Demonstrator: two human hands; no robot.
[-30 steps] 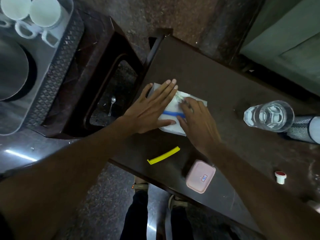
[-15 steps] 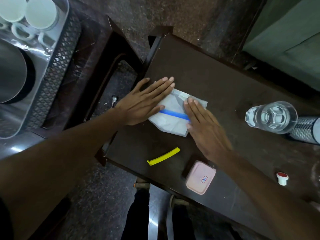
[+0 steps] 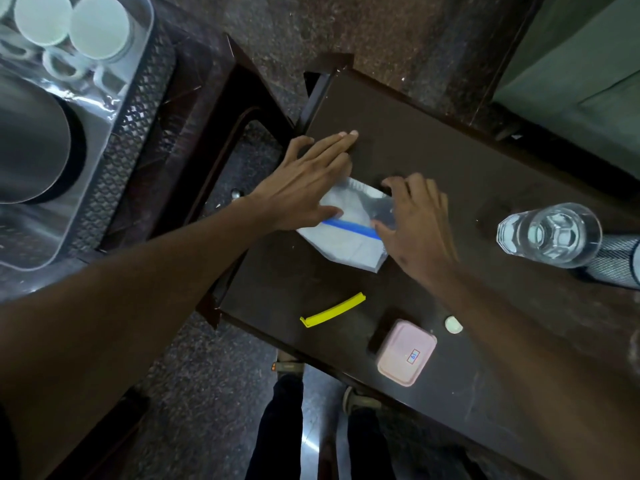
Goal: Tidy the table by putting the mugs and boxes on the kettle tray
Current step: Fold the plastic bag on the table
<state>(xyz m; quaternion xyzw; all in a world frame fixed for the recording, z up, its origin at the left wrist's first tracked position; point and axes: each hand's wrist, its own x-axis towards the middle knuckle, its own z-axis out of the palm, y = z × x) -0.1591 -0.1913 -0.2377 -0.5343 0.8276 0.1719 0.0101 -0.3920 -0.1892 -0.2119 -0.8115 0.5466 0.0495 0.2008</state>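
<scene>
A white plastic pouch with a blue strip (image 3: 346, 233) lies flat on the dark wooden table (image 3: 450, 161). My left hand (image 3: 308, 181) lies on its left edge with straight fingers. My right hand (image 3: 412, 220) rests on its right side, fingers spread and slightly bent. A small pink box (image 3: 406, 353) sits near the table's front edge. Two white mugs (image 3: 69, 26) stand on the clear kettle tray (image 3: 138, 53) at the far left, beside the steel kettle (image 3: 31, 147).
A yellow clip (image 3: 332, 311) lies in front of the pouch. A glass of water (image 3: 549, 233) and a mesh-covered cylinder (image 3: 616, 261) stand at the right. A small white cap (image 3: 453, 324) sits by my right forearm. A dark chair (image 3: 221, 126) stands between tray and table.
Both hands slid outward over the pouch, the left further up and left, the right to the pouch's right side. The view shifted slightly.
</scene>
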